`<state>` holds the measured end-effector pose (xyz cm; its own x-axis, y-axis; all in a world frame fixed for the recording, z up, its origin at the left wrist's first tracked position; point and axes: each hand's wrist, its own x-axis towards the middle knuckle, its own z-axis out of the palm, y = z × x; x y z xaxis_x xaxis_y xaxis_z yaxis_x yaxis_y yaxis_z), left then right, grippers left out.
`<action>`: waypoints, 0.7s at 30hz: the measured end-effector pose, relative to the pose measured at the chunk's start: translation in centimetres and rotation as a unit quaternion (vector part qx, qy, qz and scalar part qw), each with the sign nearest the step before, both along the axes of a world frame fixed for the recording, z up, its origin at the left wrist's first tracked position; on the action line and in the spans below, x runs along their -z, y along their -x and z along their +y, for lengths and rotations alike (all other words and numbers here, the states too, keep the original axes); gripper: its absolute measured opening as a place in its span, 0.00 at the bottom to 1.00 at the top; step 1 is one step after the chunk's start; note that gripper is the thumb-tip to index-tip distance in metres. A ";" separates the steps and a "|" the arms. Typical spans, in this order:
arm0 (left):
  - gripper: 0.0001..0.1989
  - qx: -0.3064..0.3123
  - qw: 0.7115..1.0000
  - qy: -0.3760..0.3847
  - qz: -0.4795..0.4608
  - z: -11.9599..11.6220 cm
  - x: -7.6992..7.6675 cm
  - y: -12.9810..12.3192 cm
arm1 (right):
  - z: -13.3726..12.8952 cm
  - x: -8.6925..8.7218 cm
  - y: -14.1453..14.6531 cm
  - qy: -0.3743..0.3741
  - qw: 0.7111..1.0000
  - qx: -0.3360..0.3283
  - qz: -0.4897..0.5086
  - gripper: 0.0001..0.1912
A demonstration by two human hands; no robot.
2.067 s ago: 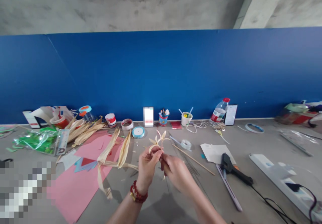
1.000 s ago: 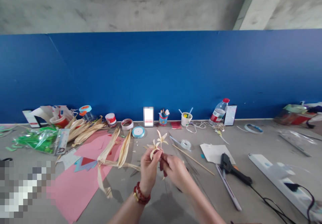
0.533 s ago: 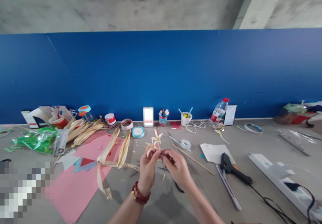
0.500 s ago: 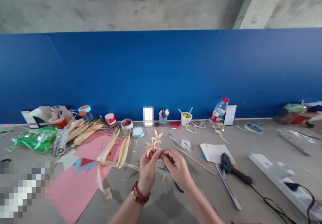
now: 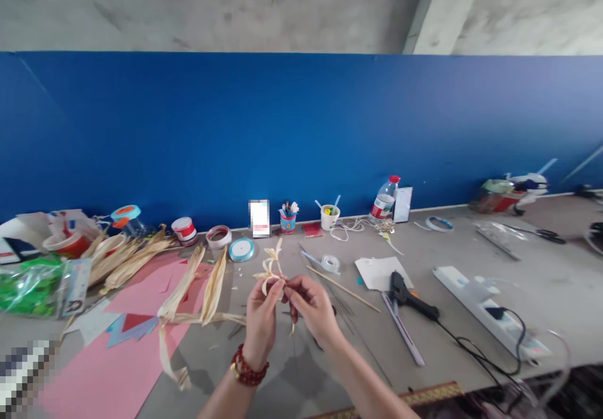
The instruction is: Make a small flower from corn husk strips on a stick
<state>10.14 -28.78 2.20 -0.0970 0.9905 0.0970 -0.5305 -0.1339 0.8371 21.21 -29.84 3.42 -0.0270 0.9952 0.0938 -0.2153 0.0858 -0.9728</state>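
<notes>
Above the grey table, my left hand [image 5: 262, 318] is closed around the stem of a pale husk flower [image 5: 272, 257], with a red bead bracelet on its wrist. The flower's narrow cream petals spread upward past my fingertips. My right hand [image 5: 311, 309] pinches at the same stem just beside the left fingers, which hide most of the gripped part. A thin wire and a small pale tip hang below the hands. Dried corn husks [image 5: 214, 287] lie to the left, partly over pink paper [image 5: 108, 350]. Thin wires [image 5: 346, 309] lie on the table to the right.
A glue gun [image 5: 402, 293] rests by white paper [image 5: 377, 271], with a power strip [image 5: 475, 309] farther right. Along the blue partition stand a ribbon roll [image 5: 242, 250], a pen cup [image 5: 287, 219], a white cup [image 5: 330, 217] and a bottle [image 5: 385, 199]. A wooden stick [image 5: 343, 289] lies beyond my right hand.
The view has turned to the right, so the table's contents appear shifted left. Both hands keep hold of the flower stem, and the flower leans slightly differently.
</notes>
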 end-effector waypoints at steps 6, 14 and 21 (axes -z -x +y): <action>0.11 0.003 0.999 0.032 -0.022 0.1 0.2 -0.1 | -0.1 0.3 -0.1 0.019 0.995 -0.019 0.092 0.19; 0.14 0.003 0.998 0.057 -0.016 0.0 -0.5 0.1 | -0.1 0.5 0.0 0.029 0.981 -0.040 0.186 0.21; 0.12 -0.017 0.999 0.033 -0.019 0.0 -1.9 1.4 | -0.5 -0.2 -1.5 0.020 0.977 -0.019 0.210 0.18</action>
<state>8.72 -28.78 4.14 -0.1326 0.9908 0.0267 -0.5584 -0.0969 0.8239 22.73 -30.34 3.65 -0.0314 0.9974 0.0649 -0.5985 0.0333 -0.8005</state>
